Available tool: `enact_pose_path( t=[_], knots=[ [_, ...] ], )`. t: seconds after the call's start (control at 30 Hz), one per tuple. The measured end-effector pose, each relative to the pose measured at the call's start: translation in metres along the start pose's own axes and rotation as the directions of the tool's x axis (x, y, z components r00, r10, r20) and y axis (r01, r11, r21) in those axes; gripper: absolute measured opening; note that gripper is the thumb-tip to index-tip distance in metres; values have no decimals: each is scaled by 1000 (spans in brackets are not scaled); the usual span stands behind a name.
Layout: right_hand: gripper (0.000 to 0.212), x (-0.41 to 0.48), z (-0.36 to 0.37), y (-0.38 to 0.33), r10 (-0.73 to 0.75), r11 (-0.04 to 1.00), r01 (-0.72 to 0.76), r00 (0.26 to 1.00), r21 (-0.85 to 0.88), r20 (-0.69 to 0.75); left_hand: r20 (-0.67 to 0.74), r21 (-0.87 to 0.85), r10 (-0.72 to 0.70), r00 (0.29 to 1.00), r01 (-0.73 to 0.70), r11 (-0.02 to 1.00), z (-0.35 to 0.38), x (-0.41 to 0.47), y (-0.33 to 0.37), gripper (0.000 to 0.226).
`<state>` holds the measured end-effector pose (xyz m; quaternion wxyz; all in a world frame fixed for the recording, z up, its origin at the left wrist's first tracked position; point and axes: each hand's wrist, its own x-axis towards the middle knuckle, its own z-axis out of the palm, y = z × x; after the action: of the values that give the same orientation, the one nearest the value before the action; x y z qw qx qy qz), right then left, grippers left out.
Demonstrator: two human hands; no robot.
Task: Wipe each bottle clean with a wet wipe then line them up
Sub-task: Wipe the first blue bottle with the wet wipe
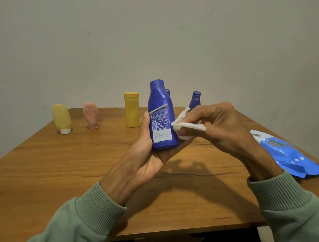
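My left hand (147,158) holds a large blue bottle (161,109) upright above the table, its label facing me. A folded white wet wipe (184,127) is pinched in my right hand (219,123) and presses against the bottle's right side. Along the back of the table stand a yellow tube on its white cap (61,117), a pink tube on its cap (91,115) and a yellow bottle (132,109). A small blue bottle (195,100) stands behind my right hand. Another blue bottle (168,92) is mostly hidden behind the held one.
The wooden table (65,170) meets a plain wall at the back. A blue wet-wipe pack (288,155) lies at the table's right edge, next to my right wrist. Green sleeves cover both forearms.
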<state>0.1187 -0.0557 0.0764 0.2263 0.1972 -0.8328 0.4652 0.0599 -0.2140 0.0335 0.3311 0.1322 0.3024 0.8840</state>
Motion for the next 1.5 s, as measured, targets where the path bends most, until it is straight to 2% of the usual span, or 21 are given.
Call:
enact_pose_path(
  t=[0.1, 0.17, 0.27, 0.43, 0.63, 0.8, 0.9, 1.0, 1.1, 1.17, 1.27, 1.43, 1.5],
  knots=[
    [19, -2, -1, -7, -4, 999, 9, 994, -43, 112, -5, 31, 1, 1000, -1, 1000, -1, 1, 3, 60],
    [19, -2, 1, -7, -14, 998, 20, 994, -55, 105, -20, 54, 6, 1000, -5, 999, -1, 1, 3, 59],
    [17, 0, 7, 0, 8, 999, -6, 999, 34, -52, -11, 100, 18, 1000, -17, 995, 0, 0, 1, 51],
    [16, 1, 15, 8, 93, 983, -47, 961, 177, -262, 21, 247, 1, 1000, -6, 969, 2, -2, -2, 50],
    [16, 4, 18, 9, 149, 961, -39, 908, 274, -392, 76, 378, 29, 997, -56, 924, -2, -1, -4, 61],
    [25, 9, 13, 10, 144, 965, -26, 885, 261, -443, 129, 527, -14, 992, -57, 848, -5, -3, -7, 61],
    [23, 11, 9, 10, 131, 965, -6, 876, 261, -463, 134, 577, -22, 991, -60, 814, -5, -6, -7, 60],
    [22, 8, 9, 10, 85, 979, 12, 887, 205, -454, 123, 617, 13, 992, -86, 782, -7, -4, -7, 60],
    [19, 4, 13, 8, -42, 998, 58, 911, 25, -410, 104, 660, 40, 994, -99, 745, -8, -2, -10, 62],
    [18, 7, 13, 11, -92, 996, 74, 893, -59, -441, 94, 679, 52, 994, -102, 727, -8, -2, -11, 61],
    [17, 14, 14, 15, -100, 994, 60, 831, -90, -547, 79, 704, 67, 995, -104, 702, -8, -2, -10, 58],
    [37, 8, 19, 9, -196, 974, 119, 865, -191, -461, 92, 779, 122, 988, -148, 610, -10, -3, -10, 48],
    [31, 11, 16, 12, -182, 977, 96, 839, -191, -512, 97, 809, 133, 986, -156, 567, -11, -3, -10, 47]
  ],
)
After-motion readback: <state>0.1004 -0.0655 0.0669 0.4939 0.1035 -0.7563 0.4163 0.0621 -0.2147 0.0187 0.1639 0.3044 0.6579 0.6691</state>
